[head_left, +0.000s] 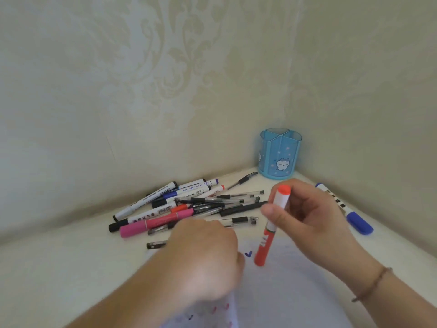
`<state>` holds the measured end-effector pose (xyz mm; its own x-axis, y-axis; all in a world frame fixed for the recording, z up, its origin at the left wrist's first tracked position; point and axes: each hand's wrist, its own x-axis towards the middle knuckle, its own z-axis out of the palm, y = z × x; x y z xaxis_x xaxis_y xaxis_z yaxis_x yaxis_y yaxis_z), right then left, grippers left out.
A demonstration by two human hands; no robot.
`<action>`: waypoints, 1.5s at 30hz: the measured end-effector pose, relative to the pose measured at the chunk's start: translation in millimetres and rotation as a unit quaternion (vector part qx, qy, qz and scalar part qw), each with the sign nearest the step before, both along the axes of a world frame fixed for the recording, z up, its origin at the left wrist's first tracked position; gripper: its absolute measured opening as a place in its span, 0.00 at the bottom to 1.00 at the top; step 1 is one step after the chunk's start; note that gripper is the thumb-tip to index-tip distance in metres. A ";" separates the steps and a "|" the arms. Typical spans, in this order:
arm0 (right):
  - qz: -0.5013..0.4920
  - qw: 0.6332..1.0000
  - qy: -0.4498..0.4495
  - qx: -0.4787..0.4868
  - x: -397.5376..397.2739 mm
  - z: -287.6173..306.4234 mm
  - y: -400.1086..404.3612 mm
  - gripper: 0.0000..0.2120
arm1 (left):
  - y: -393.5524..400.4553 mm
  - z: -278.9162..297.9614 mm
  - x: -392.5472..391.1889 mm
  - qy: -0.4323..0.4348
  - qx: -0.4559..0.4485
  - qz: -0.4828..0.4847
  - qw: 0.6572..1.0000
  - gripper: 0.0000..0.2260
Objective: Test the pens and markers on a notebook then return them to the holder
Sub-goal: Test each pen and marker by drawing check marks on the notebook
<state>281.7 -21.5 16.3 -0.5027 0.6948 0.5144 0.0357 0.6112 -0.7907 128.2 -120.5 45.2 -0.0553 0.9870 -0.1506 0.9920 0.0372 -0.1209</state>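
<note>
My right hand point(309, 216) grips a red-and-white marker point(266, 242) upright, its red cap end down over the notebook page point(295, 287). A small blue tick point(248, 254) is drawn just left of that cap. My left hand point(205, 259) lies blurred over the page's left part, fingers curled downward; what it holds, if anything, is hidden. A pile of several pens and markers point(184, 204) lies behind my left hand. The blue cartoon-printed holder point(280, 153) stands in the corner with nothing showing above its rim.
A blue-capped white marker point(347, 209) lies along the right wall. One black pen point(242, 180) rests apart, left of the holder. A black pen cap point(156, 245) lies left of the notebook. Walls close in behind and to the right.
</note>
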 end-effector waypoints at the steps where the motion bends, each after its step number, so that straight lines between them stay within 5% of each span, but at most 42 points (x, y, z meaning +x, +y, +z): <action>1: 0.006 1.000 -0.025 -0.008 0.8 -0.4 -1.4 0.16 | 2.6 -8.4 9.2 0.014 0.032 0.012 0.999 0.16; 3: 0.007 0.994 -0.111 -0.021 3.4 -1.7 -1.9 0.15 | 8.0 -24.5 14.8 0.004 0.106 0.014 0.994 0.13; 5: 0.000 0.982 -0.184 -0.037 3.5 -0.6 -1.7 0.12 | 9.7 -34.2 9.3 -0.097 0.219 -0.012 0.971 0.14; 8: -0.011 0.988 -0.058 -0.145 0.4 1.9 -2.6 0.13 | 15.0 -40.7 0.0 -0.291 0.284 -0.112 0.907 0.18; 10: -0.011 0.980 0.036 -0.197 -2.7 2.8 -5.1 0.16 | 19.5 -47.4 -4.4 -0.330 0.290 -0.154 0.885 0.14; 13: -0.037 0.982 0.055 -0.175 -7.5 -4.0 -8.4 0.21 | 23.3 -51.9 -3.5 -0.370 0.313 -0.167 0.859 0.05; 17: -0.035 0.985 0.055 -0.161 -10.9 -10.7 -9.6 0.16 | 20.9 -50.3 -2.0 -0.426 0.255 -0.175 0.850 0.06; 24: 0.088 0.972 0.094 -0.194 -5.3 -9.4 -12.5 0.16 | 18.1 -37.9 -7.4 -0.469 0.226 -0.218 0.825 0.08; 31: 0.007 0.999 0.018 -0.036 5.1 0.2 -14.2 0.17 | 18.0 -42.4 -6.4 -0.525 0.185 -0.216 0.802 0.08; 37: -0.041 0.960 0.192 -0.199 12.3 19.7 -0.6 0.19 | 16.5 -49.8 -11.6 -0.434 0.185 -0.170 0.865 0.08; 42: -0.080 0.959 0.008 -0.271 8.8 12.9 9.4 0.16 | 20.2 -53.0 -7.9 -0.412 0.241 -0.129 0.869 0.06; 45: -0.095 0.959 -0.004 -0.268 12.1 -6.6 -3.3 0.14 | 26.3 -56.7 -9.0 -0.432 0.243 -0.090 0.864 0.14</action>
<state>293.8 -24.8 9.7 -0.3428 0.9378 0.0542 0.1127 0.0983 -0.9888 119.2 -94.2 -11.5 0.0323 0.9264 0.3752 0.6997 -0.2890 0.6534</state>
